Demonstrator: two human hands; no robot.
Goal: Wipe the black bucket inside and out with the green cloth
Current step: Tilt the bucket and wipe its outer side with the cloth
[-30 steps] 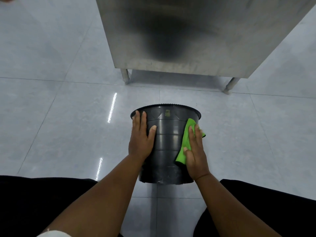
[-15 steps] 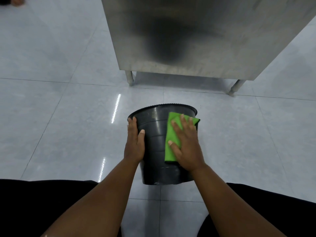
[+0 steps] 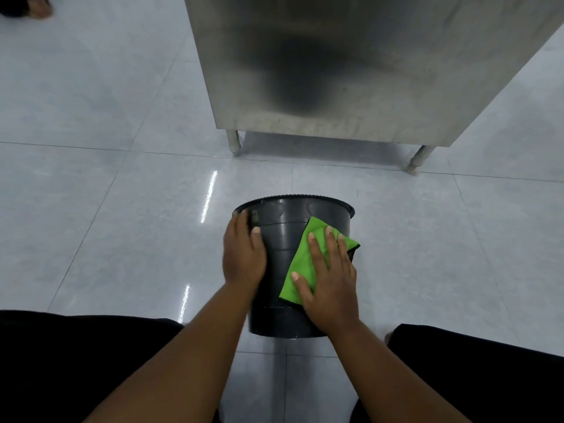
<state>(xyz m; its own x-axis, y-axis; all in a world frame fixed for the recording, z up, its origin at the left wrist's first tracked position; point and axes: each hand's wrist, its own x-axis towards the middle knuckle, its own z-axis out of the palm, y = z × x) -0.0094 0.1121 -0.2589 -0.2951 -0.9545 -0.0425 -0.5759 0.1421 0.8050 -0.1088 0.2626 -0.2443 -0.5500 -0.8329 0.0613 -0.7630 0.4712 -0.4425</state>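
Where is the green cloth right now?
In the head view, the green cloth lies flat against the black bucket's outer right side, pressed under the right hand.

Pale grey glossy tiled floor [image 3: 91, 209] fills the scene, thin grout lines crossing it and bright streaks of light reflecting off the tiles. A brushed stainless steel cabinet [image 3: 351, 65] stands on short round metal legs [image 3: 233, 143], shadow beneath.

- No readable text, label, brand, number or sign anywhere in view.
- Small pale mark near the rim of the black bucket [image 3: 283, 236], too blurred to read.
- Steel cabinet [image 3: 351, 65] face plain, unlettered.
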